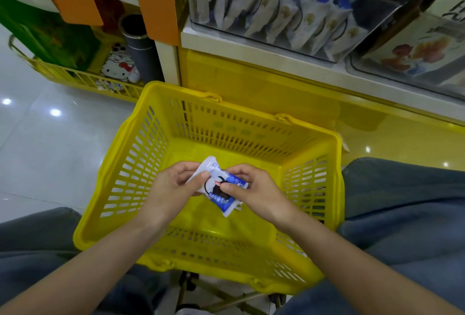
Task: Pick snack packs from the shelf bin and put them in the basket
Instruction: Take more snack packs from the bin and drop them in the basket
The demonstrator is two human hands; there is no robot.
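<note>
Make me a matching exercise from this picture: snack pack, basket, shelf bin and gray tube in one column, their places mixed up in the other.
1 snack pack
2 basket
3 shelf bin
4 gray tube

A on the shelf
B held by left hand and right hand
C standing at upper left
D below the hands

Pairs: 1-B, 2-D, 3-A, 4-C

Your fingers (199,181) cover parts of the snack pack (222,200), and its print is too small to read. The shelf bin (387,13) runs off the top edge, and the packs (309,20) inside it are blurred behind its clear wall.
</note>
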